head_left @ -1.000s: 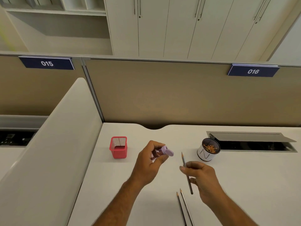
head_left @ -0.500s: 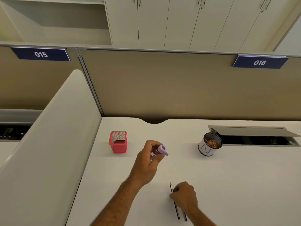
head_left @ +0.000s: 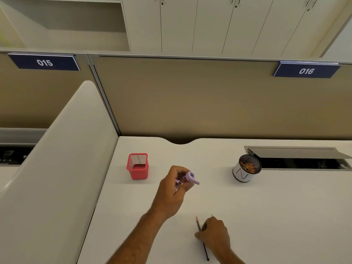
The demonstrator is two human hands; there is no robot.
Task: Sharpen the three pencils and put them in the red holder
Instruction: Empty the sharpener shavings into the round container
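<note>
Your red holder (head_left: 137,165) stood on the table (head_left: 276,206) at the back left, and as far as the mesh let me see it held no pencils, so the putting-away had not begun. Your left hand (head_left: 172,193) was clenched around the purple sharpener (head_left: 189,178), held up above the table between the holder and the white cup (head_left: 245,169), which had shavings in it; that suggests some sharpening was already done, though I could not tell how many pencils. Your right hand (head_left: 214,235) was down on the table near the front edge, fingers curled over the pencils; one pencil (head_left: 199,225) showed plainly, with the tip of another just beyond your knuckles, and a third was hidden if there. Whether you were gripping one or only resting on them I could not tell.
</note>
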